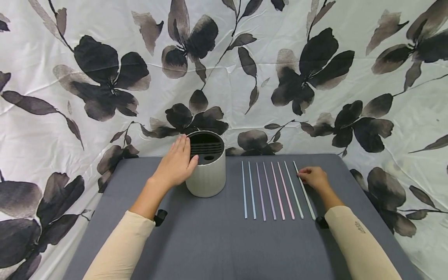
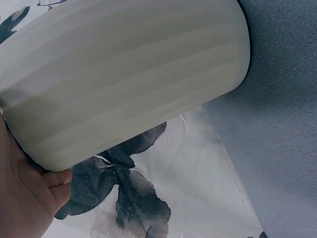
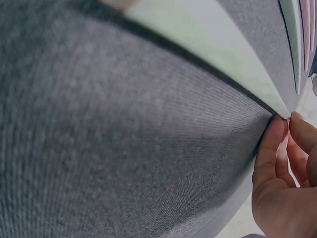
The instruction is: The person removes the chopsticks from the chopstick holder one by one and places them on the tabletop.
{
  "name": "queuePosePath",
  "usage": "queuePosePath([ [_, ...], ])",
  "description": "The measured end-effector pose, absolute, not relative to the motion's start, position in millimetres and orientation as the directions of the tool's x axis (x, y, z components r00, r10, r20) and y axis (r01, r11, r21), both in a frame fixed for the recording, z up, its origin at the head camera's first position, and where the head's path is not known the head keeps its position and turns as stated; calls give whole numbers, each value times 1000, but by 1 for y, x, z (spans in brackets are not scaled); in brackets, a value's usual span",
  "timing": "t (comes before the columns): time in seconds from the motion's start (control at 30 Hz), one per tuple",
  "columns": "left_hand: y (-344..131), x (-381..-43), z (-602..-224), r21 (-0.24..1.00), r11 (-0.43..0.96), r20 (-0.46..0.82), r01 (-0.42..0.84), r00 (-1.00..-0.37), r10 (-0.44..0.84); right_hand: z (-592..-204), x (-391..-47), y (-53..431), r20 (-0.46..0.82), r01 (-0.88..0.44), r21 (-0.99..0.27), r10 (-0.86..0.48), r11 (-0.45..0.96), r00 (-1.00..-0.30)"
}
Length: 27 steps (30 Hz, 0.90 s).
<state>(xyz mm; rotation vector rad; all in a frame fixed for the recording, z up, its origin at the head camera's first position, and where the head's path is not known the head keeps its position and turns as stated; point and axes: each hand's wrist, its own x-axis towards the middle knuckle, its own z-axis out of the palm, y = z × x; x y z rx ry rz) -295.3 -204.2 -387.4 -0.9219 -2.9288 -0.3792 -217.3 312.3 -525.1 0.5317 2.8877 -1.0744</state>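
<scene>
A ribbed off-white round holder [image 1: 206, 181] with a black slotted insert [image 1: 206, 148] stands near the back of the table. My left hand [image 1: 175, 165] rests on its left rim, fingers straight and together. In the left wrist view the holder's side [image 2: 129, 74] fills the top, with the fingers at its rim end. To the right, several thin sticks lie side by side in a row. At the row's right end my right hand [image 1: 315, 179] pinches the upper part of a pale green stick [image 1: 308, 202] between thumb and fingertips. The right wrist view shows this stick [image 3: 213, 44] along the grey tabletop.
Left of the pinched stick are another pale green stick [image 1: 294, 190], pink sticks [image 1: 281, 190], purple sticks [image 1: 261, 192] and light blue sticks [image 1: 244, 190]. The grey table [image 1: 210, 241] ends at a floral cloth [image 1: 245, 128] behind.
</scene>
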Motion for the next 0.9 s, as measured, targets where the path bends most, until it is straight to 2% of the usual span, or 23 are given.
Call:
queuePosePath([
  [0.33, -202, -295, -387, 218, 786, 130, 579, -815, 565, -522, -217, 311, -91, 304, -570, 309, 763, -947],
  [0.53, -204, -296, -388, 213, 781, 140, 587, -810, 570, -519, -212, 310, -54, 274, -588, 302, 761, -952],
  [0.7, -205, -297, -390, 237, 785, 134, 572, -820, 557, -505, -207, 308, 116, 173, -549, 279, 818, -953],
  [0.9, -212, -295, -390, 271, 785, 132, 557, -829, 543, -466, -203, 291, 290, 85, -517, 267, 852, -919],
])
